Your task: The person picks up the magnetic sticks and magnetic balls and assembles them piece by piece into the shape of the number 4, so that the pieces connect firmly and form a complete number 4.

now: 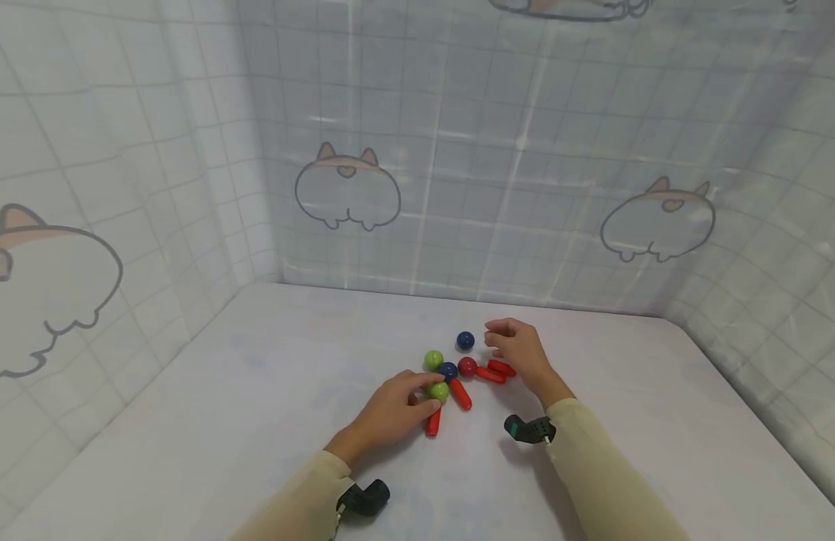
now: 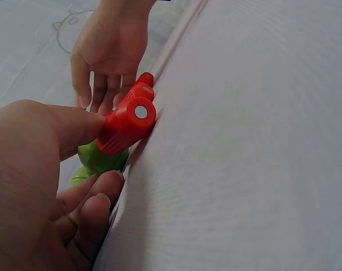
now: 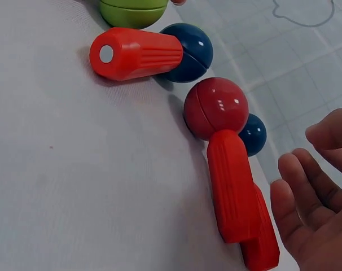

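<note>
My left hand (image 1: 394,406) curls about a glossy green ball (image 1: 438,392), index finger over its far side and thumb at its near side. A red ribbed stick (image 2: 127,127) with a pale disc in its end meets that ball, right by the thumb. Fingers of the right hand (image 1: 521,349) hang loosely bent with nothing between them, beside two red sticks (image 3: 233,186) and right of a lone dark blue ball (image 1: 465,341). One of those sticks meets a dark red ball (image 3: 216,108). Between the hands, another red stick (image 1: 461,394) joins a second blue ball (image 3: 193,52).
Another green ball (image 1: 434,360) sits just beyond the left fingertips. The pieces lie on a pale cloth-covered table (image 1: 255,376). White gridded curtains (image 1: 458,150) with cartoon animals hang around the back and both sides. Small black cameras (image 1: 529,429) are worn at the wrists.
</note>
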Available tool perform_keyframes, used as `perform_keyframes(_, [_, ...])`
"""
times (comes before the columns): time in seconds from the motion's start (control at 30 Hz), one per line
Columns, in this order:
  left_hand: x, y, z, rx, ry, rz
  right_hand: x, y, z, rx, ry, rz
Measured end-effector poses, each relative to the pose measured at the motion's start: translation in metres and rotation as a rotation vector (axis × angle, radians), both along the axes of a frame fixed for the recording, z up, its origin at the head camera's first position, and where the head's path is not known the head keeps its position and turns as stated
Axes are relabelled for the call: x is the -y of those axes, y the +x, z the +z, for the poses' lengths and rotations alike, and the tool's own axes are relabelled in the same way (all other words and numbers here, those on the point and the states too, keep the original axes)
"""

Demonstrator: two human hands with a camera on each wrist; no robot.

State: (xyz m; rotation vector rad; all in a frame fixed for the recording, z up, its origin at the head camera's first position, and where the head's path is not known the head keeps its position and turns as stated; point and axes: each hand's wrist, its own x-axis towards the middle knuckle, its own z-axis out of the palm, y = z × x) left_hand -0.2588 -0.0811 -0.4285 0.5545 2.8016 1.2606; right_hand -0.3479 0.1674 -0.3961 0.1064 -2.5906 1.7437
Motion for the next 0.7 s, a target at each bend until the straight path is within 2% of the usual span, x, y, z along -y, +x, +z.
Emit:
perform_keyframes(0.33, [0.004, -0.005, 0.002, 0.011, -0.006, -0.005, 0.017, -0.012, 0.003, 0.036, 0.043, -0.001])
perform_keyframes(0.5, [0.004, -0.005, 0.001, 0.013, 0.002, -0.019, 0.017, -0.017, 0.000, 0.069, 0.070, -0.007])
perform_keyframes(0.7, [0.004, -0.004, 0.004, 0.014, 0.000, -0.030, 0.019, -0.021, -0.006, 0.060, 0.139, 0.017])
